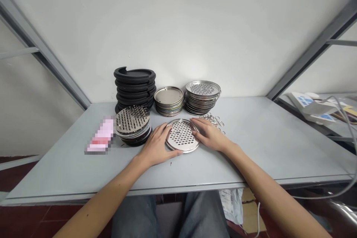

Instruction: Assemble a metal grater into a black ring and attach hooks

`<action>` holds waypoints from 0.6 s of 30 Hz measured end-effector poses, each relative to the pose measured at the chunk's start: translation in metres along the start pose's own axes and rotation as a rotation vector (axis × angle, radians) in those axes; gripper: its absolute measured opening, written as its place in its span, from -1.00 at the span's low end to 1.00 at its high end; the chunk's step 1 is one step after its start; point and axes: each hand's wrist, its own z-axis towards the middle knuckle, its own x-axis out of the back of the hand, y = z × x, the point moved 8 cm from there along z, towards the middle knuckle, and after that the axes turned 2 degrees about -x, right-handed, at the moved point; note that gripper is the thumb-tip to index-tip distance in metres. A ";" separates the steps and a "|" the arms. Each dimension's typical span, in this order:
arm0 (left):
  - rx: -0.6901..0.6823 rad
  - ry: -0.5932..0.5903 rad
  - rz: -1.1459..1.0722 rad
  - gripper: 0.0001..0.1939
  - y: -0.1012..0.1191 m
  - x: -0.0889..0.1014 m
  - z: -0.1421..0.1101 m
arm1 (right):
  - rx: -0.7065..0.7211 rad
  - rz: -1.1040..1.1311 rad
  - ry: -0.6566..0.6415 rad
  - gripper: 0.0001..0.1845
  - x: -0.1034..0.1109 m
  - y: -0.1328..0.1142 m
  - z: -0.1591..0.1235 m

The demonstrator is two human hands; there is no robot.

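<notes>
Near frame centre, a round slotted silver-metal plate (182, 134) is held by left hand (157, 145) and right hand (212, 136), grips part-open.

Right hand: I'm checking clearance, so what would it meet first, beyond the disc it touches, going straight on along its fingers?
Past the perforated disc, the right hand would probably meet the middle metal stack first, though depth is unclear.

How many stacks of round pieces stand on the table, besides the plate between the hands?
4: black rings, metal pans and a slotted-top stack along the back; a studded-top stack beside the left hand.
</notes>
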 end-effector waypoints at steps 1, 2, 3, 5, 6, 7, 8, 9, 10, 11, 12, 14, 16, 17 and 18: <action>0.001 -0.008 -0.002 -0.07 -0.001 -0.001 0.000 | 0.009 0.012 -0.004 -0.47 0.000 -0.001 0.000; 0.003 -0.016 -0.008 -0.09 -0.002 -0.003 -0.001 | 0.012 0.020 -0.009 -0.47 -0.001 -0.002 0.000; 0.007 -0.025 -0.014 -0.13 -0.003 -0.005 -0.001 | 0.012 0.025 -0.014 -0.47 -0.001 -0.002 0.000; 0.016 -0.045 -0.020 -0.21 -0.005 -0.008 0.000 | 0.012 0.031 -0.030 -0.45 -0.003 -0.004 0.000; 0.019 -0.054 -0.019 -0.23 -0.005 -0.009 0.000 | 0.015 0.035 -0.039 -0.43 -0.004 -0.005 0.000; 0.019 -0.060 -0.017 -0.23 -0.005 -0.010 0.000 | 0.020 0.040 -0.049 -0.42 -0.004 -0.006 0.000; 0.017 -0.063 -0.017 -0.23 -0.005 -0.010 0.000 | 0.027 0.045 -0.057 -0.42 -0.005 -0.008 0.000; 0.015 -0.065 -0.018 -0.22 -0.005 -0.011 0.000 | 0.035 0.050 -0.064 -0.43 -0.005 -0.009 0.000; 0.016 -0.067 -0.019 -0.21 -0.005 -0.011 0.000 | 0.040 0.055 -0.069 -0.43 -0.006 -0.010 0.000; 0.021 -0.069 -0.021 -0.20 -0.005 -0.010 0.001 | 0.044 0.057 -0.073 -0.44 -0.006 -0.011 0.000; 0.028 -0.072 -0.022 -0.19 -0.005 -0.010 0.001 | 0.045 0.056 -0.077 -0.45 -0.006 -0.012 0.000; 0.042 -0.080 -0.024 -0.17 -0.006 -0.010 0.001 | 0.044 0.044 -0.084 -0.45 -0.007 -0.012 0.000; 0.052 -0.089 -0.026 -0.16 -0.006 -0.011 0.001 | 0.048 0.027 -0.087 -0.45 -0.008 -0.012 0.001; 0.055 -0.092 -0.027 -0.16 -0.005 -0.011 0.002 | 0.053 0.018 -0.086 -0.45 -0.009 -0.013 0.001; 0.057 -0.095 -0.029 -0.16 -0.005 -0.011 0.002 | 0.059 0.010 -0.081 -0.46 -0.009 -0.013 0.001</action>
